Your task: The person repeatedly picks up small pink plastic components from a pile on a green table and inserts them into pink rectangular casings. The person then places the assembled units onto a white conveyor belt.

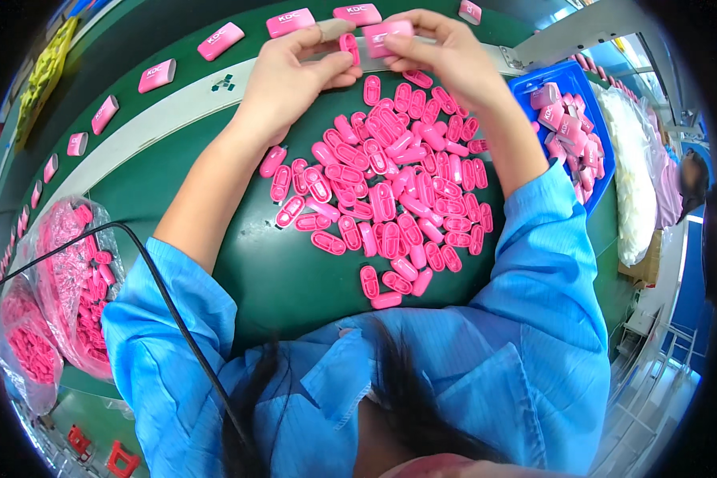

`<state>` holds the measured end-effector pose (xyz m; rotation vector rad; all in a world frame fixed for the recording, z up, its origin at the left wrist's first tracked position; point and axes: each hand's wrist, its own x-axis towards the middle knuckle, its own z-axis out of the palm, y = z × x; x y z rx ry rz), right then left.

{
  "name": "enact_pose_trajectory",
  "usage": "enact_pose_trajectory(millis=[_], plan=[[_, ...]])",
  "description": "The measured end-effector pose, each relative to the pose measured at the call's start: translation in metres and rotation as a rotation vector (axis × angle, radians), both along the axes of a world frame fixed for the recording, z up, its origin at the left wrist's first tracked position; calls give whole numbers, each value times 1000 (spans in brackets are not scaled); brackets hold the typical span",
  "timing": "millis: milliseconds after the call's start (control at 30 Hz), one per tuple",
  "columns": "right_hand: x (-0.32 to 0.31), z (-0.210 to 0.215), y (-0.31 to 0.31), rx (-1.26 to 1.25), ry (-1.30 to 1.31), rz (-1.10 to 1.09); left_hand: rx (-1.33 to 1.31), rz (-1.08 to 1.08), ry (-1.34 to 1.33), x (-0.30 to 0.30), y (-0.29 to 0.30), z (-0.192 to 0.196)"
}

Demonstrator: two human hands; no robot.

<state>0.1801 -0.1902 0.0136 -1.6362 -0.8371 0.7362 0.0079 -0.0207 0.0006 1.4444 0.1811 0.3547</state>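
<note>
My left hand (299,70) is closed on a small pink oval cap (349,49), its hollow inner side showing between thumb and fingers. A wrap covers one fingertip of that hand. Close to its right, my right hand (442,56) grips a pink rectangular case (388,37) with rounded edges and white print. The two parts are held apart, with a narrow gap between them. Below both hands, a wide heap of pink oval caps (382,203) lies on the green table (255,275), some hollow side up, others turned over.
Pink cases (220,41) stand spaced in a curved row beyond a pale rail (167,113). A blue bin (601,163) at right holds several more cases. Clear plastic bags (76,279) of pink parts lie at left. A black cable (167,291) crosses near my left arm.
</note>
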Motion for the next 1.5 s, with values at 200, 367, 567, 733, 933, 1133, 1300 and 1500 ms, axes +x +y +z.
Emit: enact_pose_trajectory(millis=[200,367,567,733,933,1133,1300,1500], plan=[[-27,-15,4,125,103,-11,-29,114,39,0,1,-5],[-26,-15,1,88,97,-31,-3,42,70,-4,-1,0],[-32,-14,-1,169,-10,-24,229,46,81,2,7,-11],[-24,-9,-5,128,-97,9,490,42,33,-1,8,-5],[-37,1,0,138,59,50,372,56,50,-2,5,-10],[-32,-5,-6,172,-180,0,728,192,-61,-10,-7,2],[-43,-4,-3,200,-221,-35,783,256,-139,-12,-16,3],[-54,1,5,164,-339,-163,554,135,-164,1,-16,-12]])
